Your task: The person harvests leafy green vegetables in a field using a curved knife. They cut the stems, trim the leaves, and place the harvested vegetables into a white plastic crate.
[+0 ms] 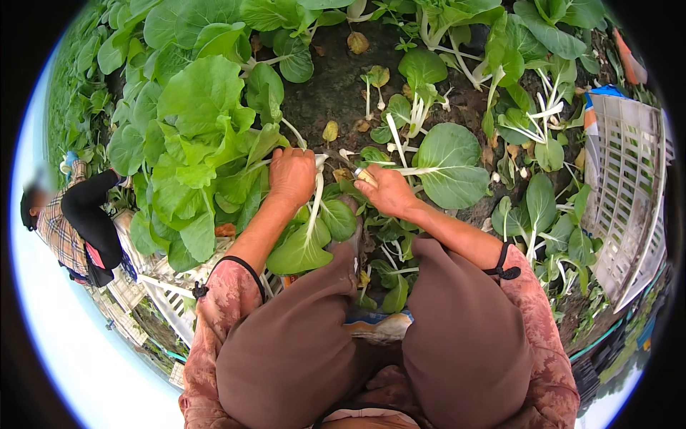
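My left hand (291, 171) is closed around the stem base of a leafy green vegetable (196, 139), whose broad light-green leaves spread to the left. A white stalk with a darker leaf (304, 247) hangs below that hand. In my right hand (389, 191) is a small knife (365, 176) with a pale handle and a metal collar. Its thin blade, hard to make out against the soil, points toward the left hand. Just beyond the right hand lies a large round leaf (451, 166) with a white stalk.
Cut leaves and stalks (539, 118) litter the dark soil (321, 93). More leafy plants (271, 14) grow ahead. A white slatted plastic crate (629, 164) stands tilted at the right, another crate (171, 304) at the left. Farther left sits another person (78, 222) in a checked shirt.
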A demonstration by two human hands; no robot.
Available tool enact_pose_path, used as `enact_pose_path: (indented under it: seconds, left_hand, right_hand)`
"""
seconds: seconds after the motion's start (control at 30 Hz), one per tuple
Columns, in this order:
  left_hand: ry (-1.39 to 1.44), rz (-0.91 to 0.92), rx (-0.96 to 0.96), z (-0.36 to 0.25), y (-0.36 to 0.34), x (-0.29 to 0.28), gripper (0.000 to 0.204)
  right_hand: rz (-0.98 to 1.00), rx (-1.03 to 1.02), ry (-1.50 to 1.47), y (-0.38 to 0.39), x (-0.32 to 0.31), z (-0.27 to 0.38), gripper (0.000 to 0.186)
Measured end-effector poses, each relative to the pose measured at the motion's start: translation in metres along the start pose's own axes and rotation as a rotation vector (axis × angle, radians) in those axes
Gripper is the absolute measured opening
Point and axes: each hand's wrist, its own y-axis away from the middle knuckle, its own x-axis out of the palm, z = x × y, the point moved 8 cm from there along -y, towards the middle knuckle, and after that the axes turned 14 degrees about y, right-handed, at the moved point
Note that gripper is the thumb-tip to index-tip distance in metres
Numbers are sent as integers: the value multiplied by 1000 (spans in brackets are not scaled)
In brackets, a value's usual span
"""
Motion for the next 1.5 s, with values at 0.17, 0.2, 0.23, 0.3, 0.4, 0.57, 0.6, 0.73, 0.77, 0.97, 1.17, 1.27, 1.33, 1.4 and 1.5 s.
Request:
enact_pose_path:
  seconds: [0.17, 0.2, 0.23, 0.3, 0.4, 0.57, 0.6, 0.73, 0.77, 0.97, 1.17, 1.27, 1.33, 1.4, 1.5]
  left_hand:
    - [13, -32, -33, -4, 7, 2, 27]
    - [3, -60, -14, -6, 8, 0, 27]
    - [-7, -86, -4, -4, 12, 1, 26]
    - [16, -133, 9, -2, 18, -2, 26]
    - [144, -176, 9, -5, 24, -24, 25]
    - [716, -175, 150, -38, 3, -95, 26]
    - [889, -103, 126, -38, -3, -100, 25]
    - [1432, 202, 150, -52, -21, -132, 24]
    - [1601, 255, 123, -53, -28, -132, 27]
    - [1929, 351, -34, -64, -34, -135, 44]
    - [1839, 361, -88, -58, -32, -109, 29]
    - [1412, 166, -142, -51, -32, -112, 27]
    - [952, -64, -100, -42, -35, -121, 31]
    - [709, -97, -65, -50, -30, -126, 28]
    - [859, 27, -146, -44, -28, -107, 29]
  right_hand:
    - [1, -21, 11, -2, 8, -2, 36]
    - [-10, -30, 5, 5, 6, -7, 35]
    - [-14, -43, -1, 13, 6, -11, 35]
    - [-6, -59, 33, 26, 5, -14, 35]
    - [-68, -10, -40, 33, -23, -8, 35]
    - [-264, -60, -533, 14, -104, 10, 36]
    - [-232, -97, -621, 11, -119, 26, 36]
    - [-191, -321, -734, -4, -172, 87, 35]
    - [-173, -326, -711, -7, -181, 95, 34]
    - [-214, -286, -627, -17, -210, 122, 21]
    - [-216, -182, -484, -27, -189, 112, 23]
    - [-270, -197, -356, -34, -179, 96, 28]
    - [-265, -174, -298, -34, -170, 84, 31]
    - [-324, -216, -285, -32, -159, 78, 30]
    - [-437, -237, -230, -21, -153, 73, 31]
